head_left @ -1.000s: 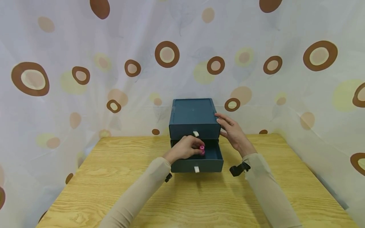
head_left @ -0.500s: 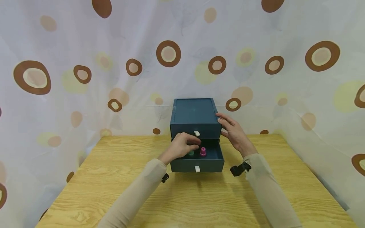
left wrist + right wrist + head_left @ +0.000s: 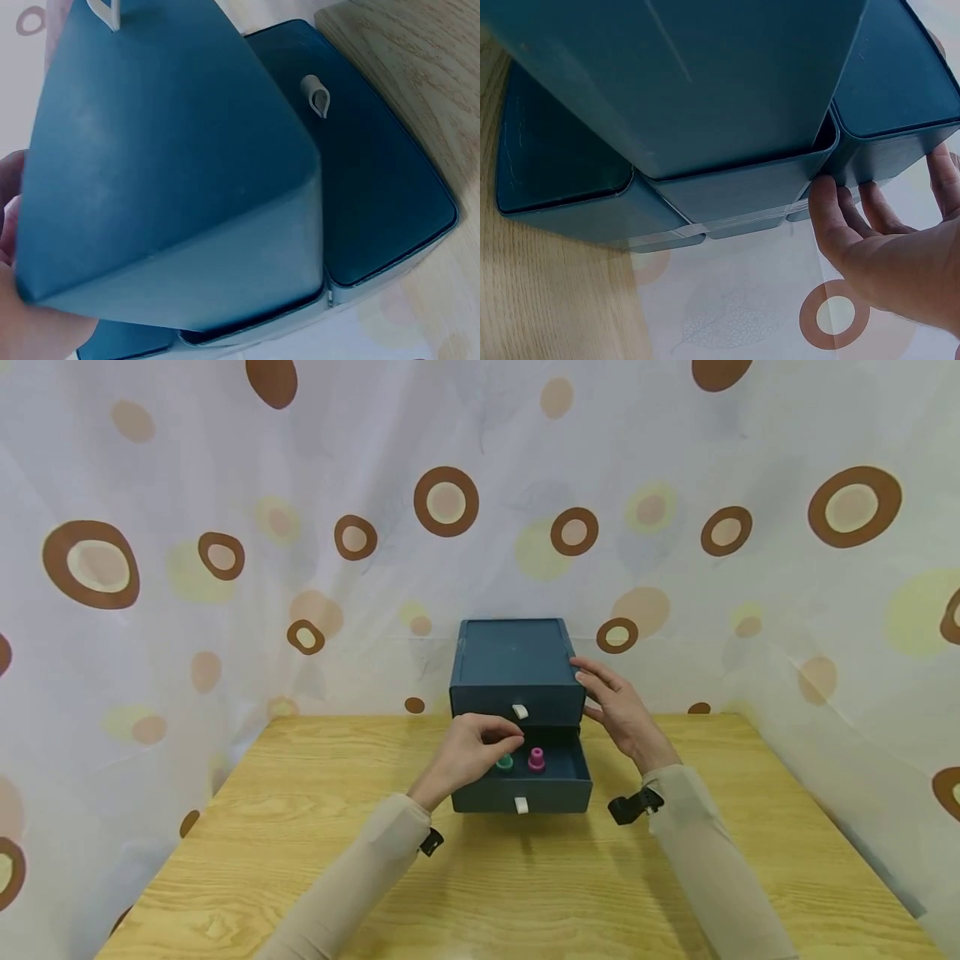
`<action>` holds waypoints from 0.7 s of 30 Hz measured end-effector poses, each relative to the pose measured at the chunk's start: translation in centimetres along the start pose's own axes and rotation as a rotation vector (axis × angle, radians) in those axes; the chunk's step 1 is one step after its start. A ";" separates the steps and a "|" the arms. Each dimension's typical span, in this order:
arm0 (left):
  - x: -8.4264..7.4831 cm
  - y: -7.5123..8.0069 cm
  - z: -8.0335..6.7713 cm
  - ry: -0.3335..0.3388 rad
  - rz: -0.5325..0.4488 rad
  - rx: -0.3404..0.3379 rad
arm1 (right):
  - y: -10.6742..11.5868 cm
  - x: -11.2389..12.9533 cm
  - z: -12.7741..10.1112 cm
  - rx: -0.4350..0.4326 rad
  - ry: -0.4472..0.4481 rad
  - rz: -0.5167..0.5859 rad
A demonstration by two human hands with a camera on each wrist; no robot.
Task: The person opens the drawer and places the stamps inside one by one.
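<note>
In the head view my left hand (image 3: 467, 749) hovers over a pulled-out dark blue drawer (image 3: 487, 796), thumb and fingertips close together with no object showing between them. Inside the drawer stand a small pink stepped piece with a hole in its top (image 3: 537, 761) and a similar green piece (image 3: 505, 763), partly covered by the hand. My right hand (image 3: 622, 720) rests its fingers against the right side of the top unit (image 3: 513, 652). The right wrist view shows those fingers (image 3: 826, 196) spread along the unit's side. Only part of my left hand (image 3: 37, 322) shows beside the drawer front in the left wrist view.
The blue units are stacked on a wooden table (image 3: 315, 835), with a lower closed drawer (image 3: 375, 172) beneath the open one. White pull tabs (image 3: 521, 805) mark the fronts. A patterned curtain (image 3: 480, 568) hangs behind.
My left hand has let go of the pink piece and drawn left, uncovering the pink and green pieces standing in the drawer. The right hand has stayed at the unit's side.
</note>
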State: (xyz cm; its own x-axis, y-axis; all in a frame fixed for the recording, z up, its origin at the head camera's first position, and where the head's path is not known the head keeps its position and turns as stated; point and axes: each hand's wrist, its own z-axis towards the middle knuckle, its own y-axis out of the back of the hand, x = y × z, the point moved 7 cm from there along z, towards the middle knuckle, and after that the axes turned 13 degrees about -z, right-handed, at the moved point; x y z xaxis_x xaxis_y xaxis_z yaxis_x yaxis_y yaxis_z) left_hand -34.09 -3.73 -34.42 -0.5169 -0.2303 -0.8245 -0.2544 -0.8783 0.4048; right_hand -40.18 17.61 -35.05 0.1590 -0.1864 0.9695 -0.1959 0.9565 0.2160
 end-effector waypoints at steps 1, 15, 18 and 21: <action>-0.2 0.0 -0.2 -0.006 -0.007 -0.002 | 0.0 0.0 0.0 0.001 0.001 0.000; -2.3 -1.2 -2.6 -0.350 0.172 -0.011 | -0.1 -0.2 -0.1 -0.014 -0.011 0.002; -2.7 -1.7 -3.2 -0.453 0.255 -0.001 | -0.1 -0.2 -0.1 -0.018 -0.016 -0.007; -3.1 -2.3 -3.7 -0.520 0.340 0.004 | 0.0 -0.1 -0.1 -0.021 -0.013 -0.010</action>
State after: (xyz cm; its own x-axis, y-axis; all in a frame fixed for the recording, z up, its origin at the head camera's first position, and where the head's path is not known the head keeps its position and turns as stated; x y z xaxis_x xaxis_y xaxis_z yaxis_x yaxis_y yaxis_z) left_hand -28.83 -2.55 -34.27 -0.9000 -0.2613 -0.3488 -0.0084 -0.7899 0.6132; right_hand -40.08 17.64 -35.14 0.1486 -0.1990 0.9687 -0.1743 0.9589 0.2237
